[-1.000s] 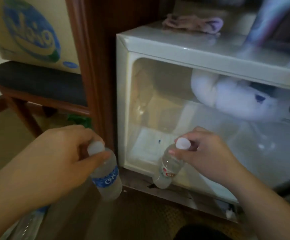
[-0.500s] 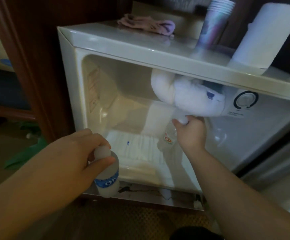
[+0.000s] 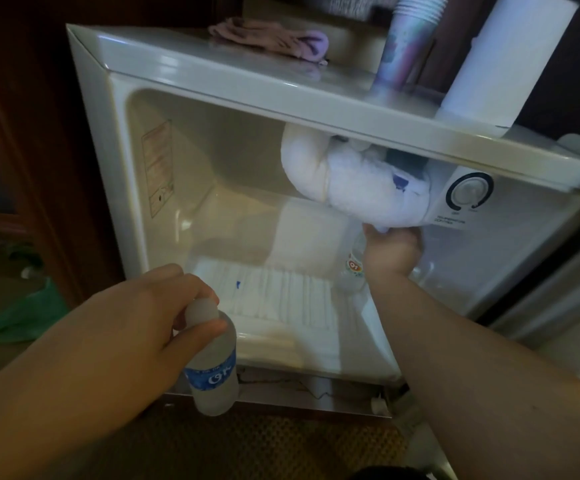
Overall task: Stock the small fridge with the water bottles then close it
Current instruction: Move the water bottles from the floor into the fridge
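The small white fridge (image 3: 115,140) stands open in front of me. My right hand (image 3: 390,252) reaches deep inside at the back right, shut on the cap end of a clear water bottle with a red-green label (image 3: 352,268), which stands upright near the inner floor. My left hand (image 3: 136,327) hangs in front of the fridge's lower edge, gripping by the neck a water bottle with a blue label (image 3: 212,372) and a white cap. A frosted white ice mass (image 3: 361,188) bulges from the freezer part just above my right hand.
A temperature dial (image 3: 470,194) sits on the inner right wall. On top of the fridge lie a pink cloth (image 3: 271,36), a stack of paper cups (image 3: 408,39) and a paper-towel roll (image 3: 503,60). A green bag (image 3: 25,317) lies on the floor at left.
My right hand has carried its bottle from the fridge's front edge deep into the back right. My left hand and its bottle have stayed in front; the view has shifted right.
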A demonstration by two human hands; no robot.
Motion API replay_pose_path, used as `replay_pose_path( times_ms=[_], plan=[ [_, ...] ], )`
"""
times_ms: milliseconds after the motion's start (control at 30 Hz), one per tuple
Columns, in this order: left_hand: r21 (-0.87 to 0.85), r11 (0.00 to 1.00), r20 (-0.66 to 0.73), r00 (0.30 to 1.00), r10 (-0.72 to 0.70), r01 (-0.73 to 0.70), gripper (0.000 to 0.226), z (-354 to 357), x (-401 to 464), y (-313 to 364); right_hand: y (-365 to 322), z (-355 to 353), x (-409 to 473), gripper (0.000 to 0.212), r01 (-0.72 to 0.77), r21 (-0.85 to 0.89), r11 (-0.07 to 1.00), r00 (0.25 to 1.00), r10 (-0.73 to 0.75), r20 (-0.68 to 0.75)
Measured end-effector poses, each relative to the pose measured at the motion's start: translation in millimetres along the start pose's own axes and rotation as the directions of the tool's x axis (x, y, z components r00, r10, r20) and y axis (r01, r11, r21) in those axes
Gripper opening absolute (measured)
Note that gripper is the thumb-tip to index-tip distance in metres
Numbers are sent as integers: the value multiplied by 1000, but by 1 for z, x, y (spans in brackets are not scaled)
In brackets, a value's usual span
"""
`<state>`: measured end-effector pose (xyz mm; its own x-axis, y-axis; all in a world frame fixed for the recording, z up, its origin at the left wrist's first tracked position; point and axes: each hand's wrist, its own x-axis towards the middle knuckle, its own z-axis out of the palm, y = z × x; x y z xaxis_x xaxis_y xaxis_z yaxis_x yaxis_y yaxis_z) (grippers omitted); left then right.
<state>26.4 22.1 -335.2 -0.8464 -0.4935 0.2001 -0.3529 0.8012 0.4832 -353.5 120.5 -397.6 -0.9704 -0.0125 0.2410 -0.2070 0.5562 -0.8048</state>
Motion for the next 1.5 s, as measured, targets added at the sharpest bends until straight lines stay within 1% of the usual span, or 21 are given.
replay_pose_path(
  times_ms=[67, 100, 133, 200, 267, 333, 500, 567, 633, 700, 767, 900, 967, 1067, 1133, 1200, 1267, 1300, 1333, 1433, 1500],
  plan=[
    [35, 999, 6, 1000, -2, 2, 42, 0, 0, -1, 1, 4, -2, 43, 65, 56, 996, 997, -63, -32],
    [40, 999, 0, 1000, 2, -2, 41, -1, 0, 0, 3, 7, -3, 46, 122, 86, 989, 991, -115, -73],
    [45, 999, -2, 1000, 6, -6, 39, -1, 1, 0, 3, 8, -5, 49, 152, 73, 986, 985, -144, -99],
    [57, 998, 12, 1000, 10, -11, 37, 1, 1, 1, 4, 8, -8, 55, 168, -40, 985, 982, -171, -85],
    [64, 998, 22, 1000, 8, -10, 35, 4, 2, 3, 2, 8, -6, 63, 146, -160, 976, 986, -156, -52],
    [61, 998, 32, 999, 7, -9, 29, 6, 4, 8, 0, 5, -4, 66, 112, -177, 978, 992, -120, -34],
    [60, 998, 47, 999, 12, -15, 23, 10, 19, 24, -10, -4, -8, 54, 0, -134, 991, 999, 4, 34],
    [45, 999, 40, 999, 6, -8, 21, 14, 30, 29, -9, -3, -14, 59, -19, -69, 997, 999, 21, 27],
    [57, 998, 24, 999, 23, -25, 21, 21, 45, 32, -9, -5, -24, 63, -39, 43, 998, 999, 39, 19],
    [64, 997, -3, 999, 53, -53, 21, 28, 62, 37, -11, -15, -41, 68, -45, 75, 996, 999, 44, 14],
    [49, 996, -24, 997, 71, -70, 22, 35, 81, 42, -10, -25, -59, 73, -35, 49, 998, 998, 32, 53],
    [2, 997, -77, 994, 73, -73, 21, 55, 119, 49, -4, -49, -90, 61, 36, -26, 999, 981, -30, 193],
    [-19, 998, -110, 992, 60, -63, 26, 67, 137, 50, -4, -65, -98, 59, 66, -60, 996, 964, -49, 260],
    [-24, 999, -75, 996, 41, -43, 33, 87, 162, 56, -3, -89, -110, 54, 106, -93, 990, 917, -61, 393],
    [11, 998, -60, 996, 69, -68, 32, 101, 178, 60, 5, -93, -118, 54, 218, -177, 960, 859, -102, 502],
    [28, 997, -34, 996, 78, -77, 33, 116, 193, 63, 23, -89, -128, 62, 371, -289, 882, 753, -104, 650],
    [19, 997, -41, 997, 72, -71, 37, 130, 208, 63, 45, -76, -133, 70, 519, -367, 772, 618, -42, 785],
    [9, 997, -54, 996, 72, -71, 39, 137, 215, 62, 57, -68, -134, 72, 572, -384, 725, 571, -16, 821],
    [-5, 997, -63, 995, 73, -74, 38, 141, 221, 63, 68, -61, -136, 72, 597, -398, 696, 549, 7, 835],
    [-90, 992, -58, 995, 80, -85, 35, 148, 233, 70, 91, -42, -144, 70, 574, -429, 697, 550, 60, 833],
    [-188, 981, -60, 997, 40, -50, 39, 150, 237, 75, 101, -31, -151, 69, 588, -442, 677, 542, 76, 837]
  ],
)
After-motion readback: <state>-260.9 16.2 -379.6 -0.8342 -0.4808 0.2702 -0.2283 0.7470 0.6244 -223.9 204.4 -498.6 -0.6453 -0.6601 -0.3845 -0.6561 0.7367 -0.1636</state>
